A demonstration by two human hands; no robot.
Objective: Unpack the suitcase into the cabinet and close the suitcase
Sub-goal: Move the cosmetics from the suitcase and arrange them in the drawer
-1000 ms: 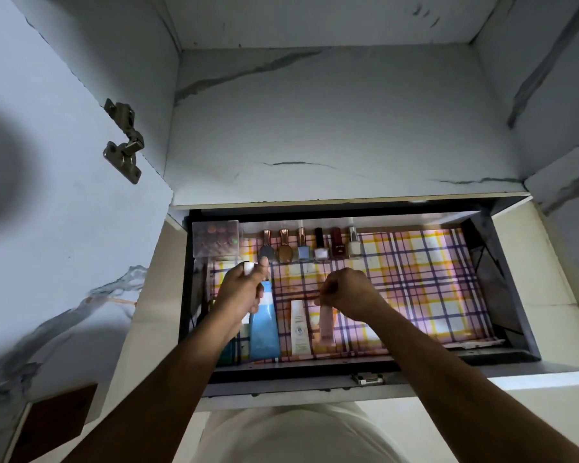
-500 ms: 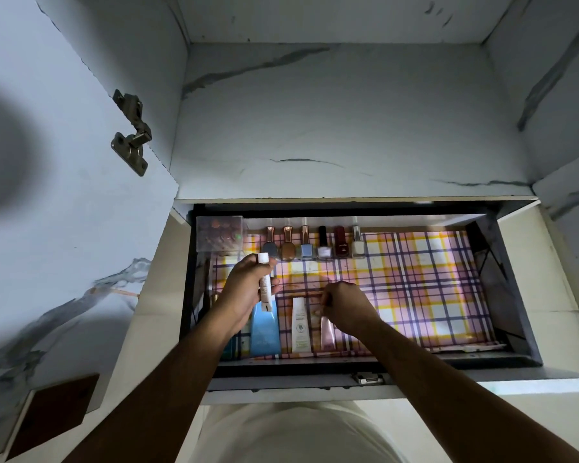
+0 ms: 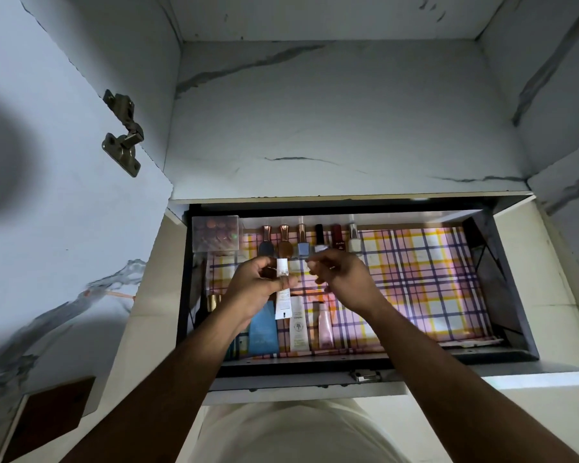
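An open cabinet drawer (image 3: 315, 365) lined with plaid paper (image 3: 432, 279) lies below me. My left hand (image 3: 258, 289) grips a slim white tube (image 3: 283, 304) upright above the drawer's left part. My right hand (image 3: 343, 279) hovers just right of the tube's cap with thumb and forefinger reaching toward it and nothing in them. Under the hands lie a blue tube (image 3: 263, 332), a white tube (image 3: 297, 329) and a pink tube (image 3: 325, 329). The suitcase is out of view.
A row of nail polish bottles (image 3: 303, 243) stands along the drawer's back, beside a clear box (image 3: 216, 233) at the back left. The open cabinet door (image 3: 47, 228) with its hinge (image 3: 122, 132) stands on the left. The liner's right half is bare.
My right hand let go of the pink tube, now lying in the drawer, and rose toward the white tube's cap. My left hand lifted that tube slightly up and to the right.
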